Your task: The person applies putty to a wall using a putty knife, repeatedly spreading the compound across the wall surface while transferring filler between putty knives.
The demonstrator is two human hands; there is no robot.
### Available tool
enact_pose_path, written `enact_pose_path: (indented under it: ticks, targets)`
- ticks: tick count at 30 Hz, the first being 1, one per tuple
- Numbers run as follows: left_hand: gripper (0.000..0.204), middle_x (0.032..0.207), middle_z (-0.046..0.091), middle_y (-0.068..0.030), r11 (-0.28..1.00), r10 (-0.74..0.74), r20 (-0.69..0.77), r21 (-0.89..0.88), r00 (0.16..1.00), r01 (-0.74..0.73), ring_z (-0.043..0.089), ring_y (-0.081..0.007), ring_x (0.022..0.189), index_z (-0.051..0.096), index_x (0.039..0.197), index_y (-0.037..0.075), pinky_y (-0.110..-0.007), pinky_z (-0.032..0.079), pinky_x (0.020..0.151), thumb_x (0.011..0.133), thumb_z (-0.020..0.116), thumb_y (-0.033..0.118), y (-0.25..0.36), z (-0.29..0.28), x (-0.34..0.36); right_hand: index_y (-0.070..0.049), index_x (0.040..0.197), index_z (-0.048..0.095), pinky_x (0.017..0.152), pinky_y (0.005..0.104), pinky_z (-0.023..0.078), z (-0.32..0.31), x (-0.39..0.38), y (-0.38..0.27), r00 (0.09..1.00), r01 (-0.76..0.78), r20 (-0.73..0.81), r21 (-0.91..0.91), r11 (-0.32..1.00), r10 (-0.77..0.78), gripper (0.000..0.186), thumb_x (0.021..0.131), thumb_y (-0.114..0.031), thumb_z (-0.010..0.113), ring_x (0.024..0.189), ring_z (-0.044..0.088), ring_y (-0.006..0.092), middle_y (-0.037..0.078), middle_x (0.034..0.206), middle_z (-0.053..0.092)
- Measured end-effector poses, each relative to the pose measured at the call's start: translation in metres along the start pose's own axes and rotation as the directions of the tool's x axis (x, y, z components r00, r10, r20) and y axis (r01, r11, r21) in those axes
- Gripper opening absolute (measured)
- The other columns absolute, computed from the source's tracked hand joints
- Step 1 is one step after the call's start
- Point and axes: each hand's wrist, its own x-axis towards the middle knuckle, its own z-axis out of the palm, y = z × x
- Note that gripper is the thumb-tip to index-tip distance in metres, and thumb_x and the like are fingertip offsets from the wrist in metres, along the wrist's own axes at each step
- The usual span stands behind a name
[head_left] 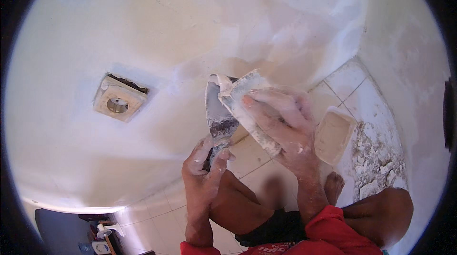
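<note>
My left hand [203,163], smeared with white paste, is closed around the handle of a putty knife [219,107] whose blade points up and carries paste. A flat rectangular spreader [254,133], crusted with white filler, is gripped in my right hand [281,114]. The spreader's upper left corner lies against or just over the putty knife's blade, with a lump of wet paste [224,83] between them. Both tools are held in front of a patchy cream wall [166,31]. Part of the spreader is hidden behind my right hand's fingers.
A loosely fitted wall socket [118,105] is at the left, with a dark gap above it. Beside my right forearm a shallow beige tray [334,136] rests on the tiled floor [252,157]. Broken plaster rubble [376,164] lies in the right corner. A white fan [104,230] stands lower left.
</note>
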Motion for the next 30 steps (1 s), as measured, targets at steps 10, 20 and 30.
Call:
enact_pose_path:
  ticks: [10, 20, 30]
  targets:
    - [0.025, 0.094, 0.068, -0.0153, 0.985, 0.169, -0.200, 0.076, 0.965, -0.156, 0.060, -0.0140, 0.068, 0.062, 0.104, -0.008, -0.024, 0.044, 0.055, 0.092, 0.059, 0.014, 0.010, -0.001, -0.005, -0.006, 0.126, 0.063, 0.093, 0.0377, 0.047, -0.007, -0.024, 0.055, 0.850, -0.479, -0.053, 0.336, 0.811, 0.524, 0.050, 0.077, 0.003, 0.061, 0.103, 0.058, 0.0285, 0.012, 0.115, 0.061]
    - [0.032, 0.080, 0.065, -0.0098, 0.987, 0.162, -0.222, 0.044, 0.962, -0.156, 0.052, -0.0069, 0.062, 0.063, 0.108, -0.008, -0.019, 0.036, 0.053, 0.090, 0.067, 0.018, 0.007, 0.000, -0.008, -0.006, 0.143, 0.047, 0.097, 0.0389, 0.042, 0.097, 0.013, 0.093, 0.811, -0.451, -0.482, -0.155, 0.879, 0.331, 0.077, 0.070, 0.017, 0.056, 0.109, 0.050, 0.0377, 0.020, 0.121, 0.053]
    - [0.031, 0.092, 0.068, -0.0170, 0.981, 0.195, -0.169, 0.036, 0.966, -0.192, 0.060, -0.0136, 0.067, 0.062, 0.106, -0.009, -0.022, 0.043, 0.055, 0.088, 0.066, 0.016, 0.002, -0.007, -0.005, -0.006, 0.144, 0.045, 0.095, 0.0434, 0.041, 0.072, 0.012, 0.095, 0.761, -0.482, -0.498, -0.007, 0.876, 0.415, 0.077, 0.071, 0.017, 0.055, 0.109, 0.048, 0.0367, 0.022, 0.121, 0.051]
